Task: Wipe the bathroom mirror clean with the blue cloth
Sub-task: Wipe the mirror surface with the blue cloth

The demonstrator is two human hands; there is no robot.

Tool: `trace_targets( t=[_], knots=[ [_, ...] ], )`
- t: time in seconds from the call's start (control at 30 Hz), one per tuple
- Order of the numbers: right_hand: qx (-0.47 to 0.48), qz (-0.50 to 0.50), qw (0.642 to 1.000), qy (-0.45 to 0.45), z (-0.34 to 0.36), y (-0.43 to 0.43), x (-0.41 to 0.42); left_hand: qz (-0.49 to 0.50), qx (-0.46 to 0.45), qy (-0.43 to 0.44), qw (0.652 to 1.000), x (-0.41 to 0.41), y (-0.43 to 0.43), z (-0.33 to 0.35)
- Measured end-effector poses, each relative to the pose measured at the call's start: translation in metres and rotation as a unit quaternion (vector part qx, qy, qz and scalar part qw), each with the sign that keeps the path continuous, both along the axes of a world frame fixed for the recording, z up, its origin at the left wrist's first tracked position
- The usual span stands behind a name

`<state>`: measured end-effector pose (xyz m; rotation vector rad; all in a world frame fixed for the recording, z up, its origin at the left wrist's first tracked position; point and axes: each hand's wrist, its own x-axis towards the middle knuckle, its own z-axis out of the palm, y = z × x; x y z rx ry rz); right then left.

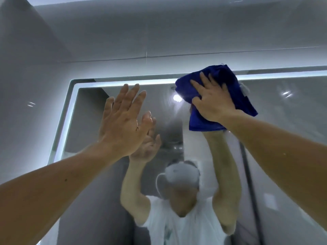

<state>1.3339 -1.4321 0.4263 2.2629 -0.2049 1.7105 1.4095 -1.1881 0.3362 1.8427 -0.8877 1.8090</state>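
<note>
Status: I'd call it early to mid.

- The right hand (212, 101) presses the blue cloth (225, 77) against the bathroom mirror (283, 138) at its top edge, right of centre. The cloth overlaps the lit border strip (123, 84).
- Right fingers (203, 78) are spread fairly flat on the cloth. The thumb looks tucked into a fold at its left edge, so I read that as a light grasp plus palm pressure.
- The left hand (122, 121) is raised in front of the glass near the upper left, fingers straight and together, released, holding nothing. I can't tell whether it touches the pane or hovers just off it.
- Done and left: my guess is the top band is the part being worked. The pane below and left of the cloth looks hazy, with faint arc streaks beneath the cloth. I judge most of the glass left to do, including the whole lower part.

Materials:
- The cloth is deep blue, soft and napped, likely microfibre. It's folded into a thick pad with a small white tag (245, 89) at its right edge. It should drape and bunch easily.
- The mirror is flat, hard, glossy glass, rectangular with a rounded corner. A frosted glowing band runs inside the rim.
- The wall tiles (159, 41) above are grey and glossy, with a thin grout line.
</note>
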Motion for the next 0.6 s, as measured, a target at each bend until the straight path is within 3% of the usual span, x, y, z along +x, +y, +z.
trace_targets(
  t=[0.07,0.17,0.27,0.6],
  knots=[
    [0.036,-0.006,0.999,-0.013,0.007,0.015,0.014,0.002,-0.003,-0.010,1.000,-0.001,0.004,-0.001],
    [-0.031,-0.002,1.000,0.004,-0.018,0.034,0.027,-0.011,-0.008,-0.023,1.000,0.000,0.000,-0.008],
    [-0.123,0.013,0.991,0.056,-0.067,0.044,0.029,-0.016,-0.006,-0.022,1.000,0.003,-0.011,-0.021],
    [-0.241,0.029,0.953,0.184,-0.247,0.040,0.011,-0.021,0.014,0.013,1.000,0.002,-0.025,-0.087]
  ],
)
